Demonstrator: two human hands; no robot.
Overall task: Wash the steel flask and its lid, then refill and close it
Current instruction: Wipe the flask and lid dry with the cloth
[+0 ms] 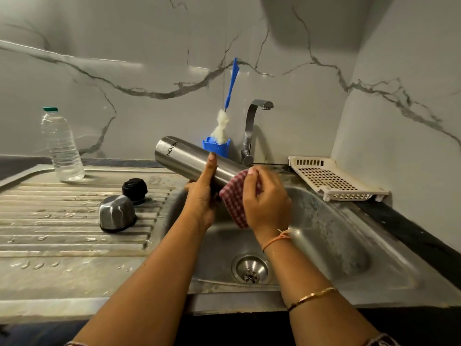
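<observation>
Steel flask (189,161), base toward ten o'clock, is gripped over the sink (336,233) by the left hand (202,196); a checked cloth (233,198) is clutched against it by the right hand (264,198). Lid (116,213) is stood at nine o'clock; water is noted in the plastic bottle (62,146).

"MILTON", black lettering, on steel flask (187,157) side.

Brushed steel, smooth with a satin sheen, is noted on the flask (184,158). Steel cap (116,213): glossy, wetted. Stopper (134,189): matt black plastic, ribbed. Checked cloth (233,203): woven, matt. Sink (336,233) and ridged drainboard (62,228): steel, dulled, water-spotted. Bottle (62,146): clear plastic. Rack (329,178): cream perforated plastic. Wall (149,46): glossy, marble-veined.
</observation>
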